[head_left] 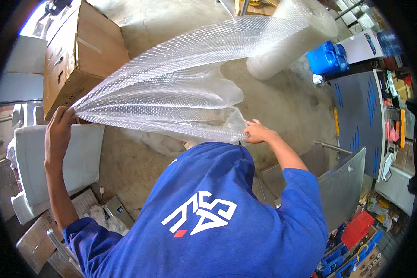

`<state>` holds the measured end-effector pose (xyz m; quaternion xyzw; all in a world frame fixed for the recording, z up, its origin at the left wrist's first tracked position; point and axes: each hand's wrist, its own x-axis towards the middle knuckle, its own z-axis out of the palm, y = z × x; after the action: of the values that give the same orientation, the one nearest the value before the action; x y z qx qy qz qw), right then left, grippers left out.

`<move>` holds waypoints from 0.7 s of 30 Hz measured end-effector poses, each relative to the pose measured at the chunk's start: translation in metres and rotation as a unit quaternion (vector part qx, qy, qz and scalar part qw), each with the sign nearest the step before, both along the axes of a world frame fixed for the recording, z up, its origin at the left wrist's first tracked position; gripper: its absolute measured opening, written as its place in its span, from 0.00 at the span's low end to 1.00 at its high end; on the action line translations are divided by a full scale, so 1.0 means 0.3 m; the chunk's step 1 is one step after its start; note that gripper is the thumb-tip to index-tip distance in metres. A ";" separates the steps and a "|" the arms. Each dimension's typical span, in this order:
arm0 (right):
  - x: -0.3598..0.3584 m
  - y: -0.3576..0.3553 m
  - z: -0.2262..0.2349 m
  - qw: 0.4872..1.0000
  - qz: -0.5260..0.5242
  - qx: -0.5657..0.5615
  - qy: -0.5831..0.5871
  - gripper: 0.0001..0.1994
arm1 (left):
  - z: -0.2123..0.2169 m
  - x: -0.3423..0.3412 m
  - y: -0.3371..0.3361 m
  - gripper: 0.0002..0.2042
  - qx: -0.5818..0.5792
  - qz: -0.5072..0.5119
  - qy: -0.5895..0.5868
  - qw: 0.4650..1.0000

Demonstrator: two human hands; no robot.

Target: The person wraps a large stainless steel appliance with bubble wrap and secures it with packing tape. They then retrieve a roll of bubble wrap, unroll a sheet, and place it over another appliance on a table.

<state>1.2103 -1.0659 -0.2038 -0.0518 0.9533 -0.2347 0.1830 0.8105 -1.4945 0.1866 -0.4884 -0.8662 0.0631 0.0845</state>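
A wide sheet of clear bubble wrap [171,92] stretches in the air in front of me, running back to a big roll [287,46] that lies on the concrete floor at the upper right. My left hand [60,126] grips the sheet's left corner, close to a cardboard box. My right hand [256,132] pinches the bunched right edge of the sheet just above my blue shirt [208,208]. The sheet hangs in folds between the two hands.
A large brown cardboard box [85,51] stands at the upper left. White moulded pieces [55,162] lie at the left. To the right are a metal bin [340,180], a dark worktable [356,116], a blue container [326,58] and red and blue crates [356,229].
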 end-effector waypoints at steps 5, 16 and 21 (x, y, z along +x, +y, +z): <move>-0.019 0.054 0.273 0.958 -0.223 -0.148 -0.099 0.15 | -0.024 -0.038 -0.112 0.09 0.012 0.070 -0.009 0.997; 0.306 0.073 -0.058 0.966 0.128 0.053 -0.217 0.20 | 0.020 -0.067 -0.285 0.09 0.034 0.123 0.016 0.992; 0.123 0.314 -0.089 0.943 -0.320 -0.071 -0.055 0.07 | 0.018 -0.012 -0.348 0.08 -0.002 0.133 0.032 0.991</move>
<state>1.2473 -0.9717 -0.2304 0.2558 0.8891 -0.3503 0.1463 0.8069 -1.5990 0.1920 -0.3669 -0.9202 0.0912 0.1015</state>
